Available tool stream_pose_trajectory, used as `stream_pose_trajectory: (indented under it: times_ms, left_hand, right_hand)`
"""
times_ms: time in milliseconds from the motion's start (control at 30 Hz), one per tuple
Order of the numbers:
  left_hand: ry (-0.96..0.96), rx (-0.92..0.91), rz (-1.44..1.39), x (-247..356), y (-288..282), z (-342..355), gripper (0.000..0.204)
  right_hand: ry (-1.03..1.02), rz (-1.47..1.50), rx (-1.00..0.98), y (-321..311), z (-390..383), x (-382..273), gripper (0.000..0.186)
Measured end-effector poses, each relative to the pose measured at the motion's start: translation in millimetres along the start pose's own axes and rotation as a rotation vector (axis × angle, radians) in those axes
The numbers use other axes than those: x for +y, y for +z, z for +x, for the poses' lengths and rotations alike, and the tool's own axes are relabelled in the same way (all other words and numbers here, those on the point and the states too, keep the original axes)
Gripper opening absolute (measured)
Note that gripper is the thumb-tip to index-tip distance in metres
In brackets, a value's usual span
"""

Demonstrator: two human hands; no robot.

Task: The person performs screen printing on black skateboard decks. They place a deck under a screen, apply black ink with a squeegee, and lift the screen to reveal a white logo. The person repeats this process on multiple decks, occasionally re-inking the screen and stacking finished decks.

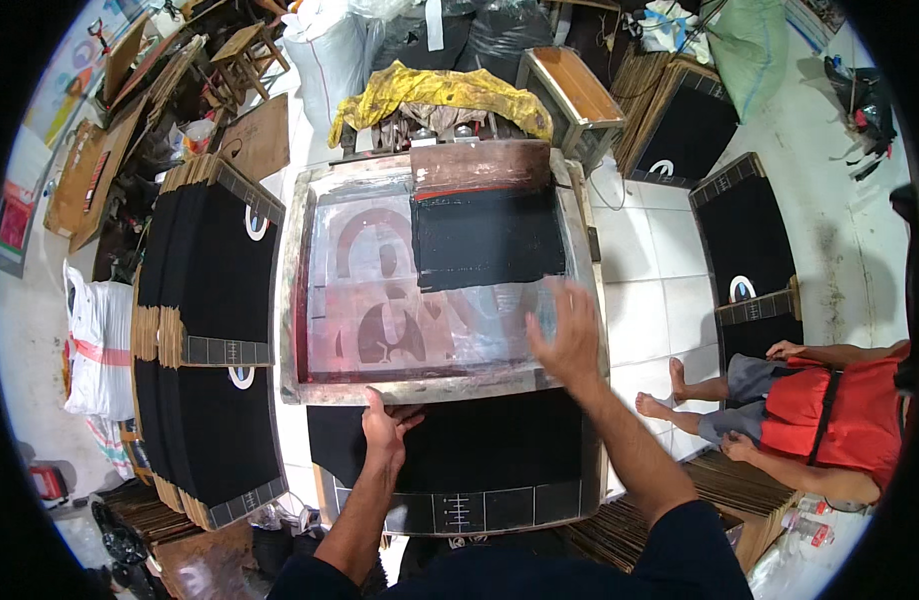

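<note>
A wooden-rimmed printing screen point(435, 388) lies in front of me, with pale shapes in its mesh. At its near edge, my left hand point(385, 430) has its thumb against the rim and its fingers spread apart just below, over black fabric point(500, 440) on a flat board. My right hand point(568, 335), slightly blurred, hovers over the screen's near right part with its fingers stretched out and nothing in it. Dark ink point(490, 240) covers the upper right of the mesh, and a brown wooden squeegee point(480, 168) rests at its far edge. Whether my right fingers touch the mesh, I cannot tell.
Boards with black fabric point(215, 250) are stacked to the left, and more black boards point(750, 240) stand on the right. A person in a red top point(840, 410) sits at the right. Beyond the screen lies a yellow cloth point(440, 95), beside a wooden stand point(575, 90).
</note>
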State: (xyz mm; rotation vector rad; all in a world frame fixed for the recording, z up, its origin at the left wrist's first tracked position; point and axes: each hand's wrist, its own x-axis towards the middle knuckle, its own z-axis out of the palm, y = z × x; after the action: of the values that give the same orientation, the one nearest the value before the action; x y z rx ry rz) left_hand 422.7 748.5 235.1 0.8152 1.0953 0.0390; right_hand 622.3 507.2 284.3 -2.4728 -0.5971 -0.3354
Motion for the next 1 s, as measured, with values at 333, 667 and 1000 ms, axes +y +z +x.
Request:
stream_pose_trajectory:
  times_ms: [333,667,1000]
  left_hand:
    - [0.829,0.359,1.389,-17.1,-28.6,9.2,0.057]
    - [1.235,0.189,1.657,-40.2,-44.9,61.2,0.112]
    - [1.203,0.187,1.669,-44.4,-48.1,61.1,0.103]
  right_hand:
    - [-0.375,-0.21,-0.169,131.0,257.4,74.2,0.099]
    - [-0.366,-0.201,-0.093,118.6,243.8,55.4,0.036]
    - [-0.345,-0.29,-0.039,144.1,235.3,58.8,0.03]
